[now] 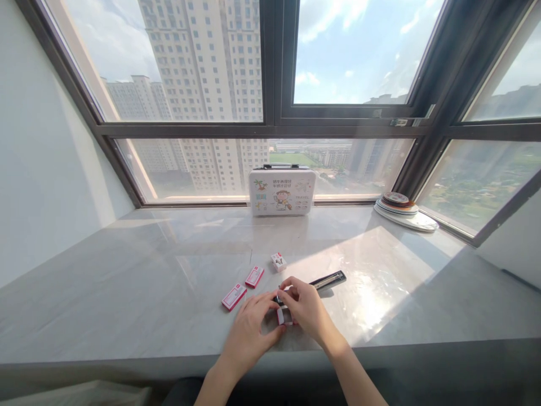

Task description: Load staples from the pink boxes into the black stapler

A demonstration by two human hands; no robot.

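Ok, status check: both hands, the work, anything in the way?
Left hand at small open box. Right hand at its far edge, fingertips drawn together; anything pinched is too small to tell. Long black case lying close beyond right hand.

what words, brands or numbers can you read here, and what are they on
"TRAVEL": on the white rectangular case with a black handle
Two lines of Chinese characters, same case: too blurred to quote surely
Two flat red-and-white cardboard boxes: print too small to read
White cube-like box with a picture: print too small
Small white-and-red box between the hands: nothing legible
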